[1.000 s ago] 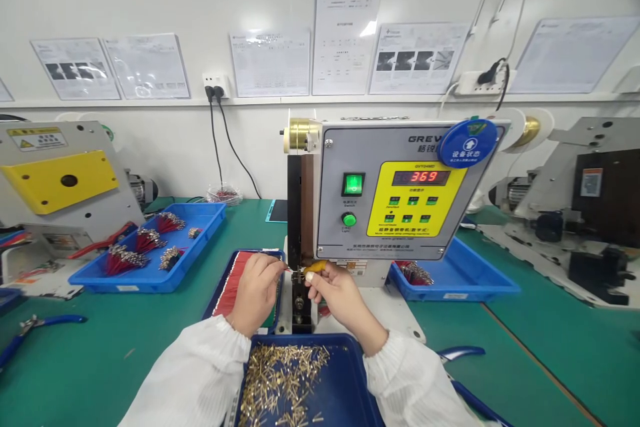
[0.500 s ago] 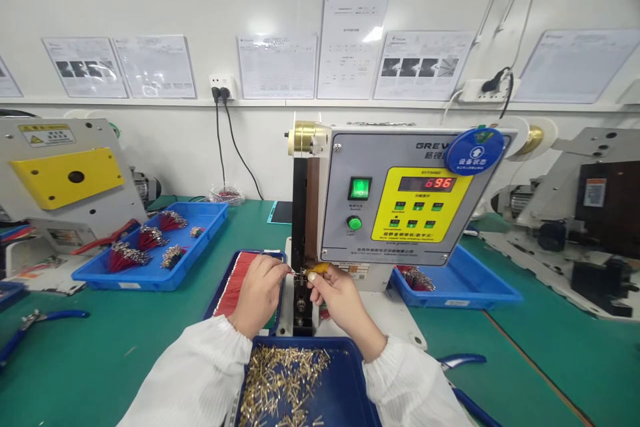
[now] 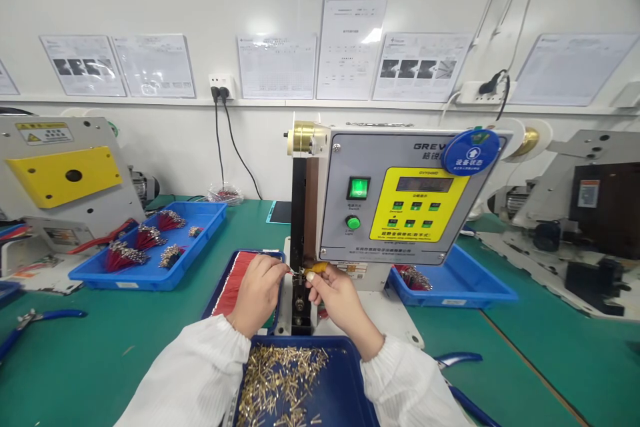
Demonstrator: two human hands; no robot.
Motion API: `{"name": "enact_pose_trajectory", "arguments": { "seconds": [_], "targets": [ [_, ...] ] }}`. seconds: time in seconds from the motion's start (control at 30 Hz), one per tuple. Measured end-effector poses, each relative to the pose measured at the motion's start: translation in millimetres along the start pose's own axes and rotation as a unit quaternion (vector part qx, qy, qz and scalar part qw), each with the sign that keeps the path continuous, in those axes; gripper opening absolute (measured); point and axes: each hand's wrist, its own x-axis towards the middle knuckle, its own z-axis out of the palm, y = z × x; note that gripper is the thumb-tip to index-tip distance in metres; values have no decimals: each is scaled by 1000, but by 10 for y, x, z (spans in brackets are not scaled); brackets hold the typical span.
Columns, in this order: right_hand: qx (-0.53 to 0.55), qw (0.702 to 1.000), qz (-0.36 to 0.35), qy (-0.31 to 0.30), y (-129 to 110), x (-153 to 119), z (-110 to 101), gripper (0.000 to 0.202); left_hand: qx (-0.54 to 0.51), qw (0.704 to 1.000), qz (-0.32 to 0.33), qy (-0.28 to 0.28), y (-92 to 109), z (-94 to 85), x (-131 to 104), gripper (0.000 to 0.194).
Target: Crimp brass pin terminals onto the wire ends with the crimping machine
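My left hand point(image 3: 257, 292) is closed in a pinch on a thin red wire point(image 3: 290, 272), its end pointing into the jaws point(image 3: 299, 276) of the crimping machine point(image 3: 327, 200). From the other side my right hand point(image 3: 336, 300) reaches to the same jaws, thumb and index finger pressed together. A yellow cover point(image 3: 317, 268) sits on its index finger. What the right fingertips hold is too small to make out. Beneath both hands stands a dark blue tray point(image 3: 345, 380) with many small brass-coloured metal pins point(image 3: 280, 377).
Red wires point(image 3: 235, 283) lie in a tray behind my left hand. Blue trays point(image 3: 117, 281) with wire bundles stand at left and right point(image 3: 480, 297). Cutting pliers lie at far left point(image 3: 25, 327) and right point(image 3: 460, 380). Neighbouring machines point(image 3: 65, 180) flank the bench.
The red digits on the machine's display no longer show. Both hands keep their place at the jaws. The whole view has shifted very slightly.
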Motion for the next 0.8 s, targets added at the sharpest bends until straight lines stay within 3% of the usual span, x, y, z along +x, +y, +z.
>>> {"name": "enact_pose_trajectory", "arguments": {
  "seconds": [0.8],
  "targets": [
    [52,998,3,34,62,9,49,36,13,999,21,42,22,-3,18,17]
  ]
}}
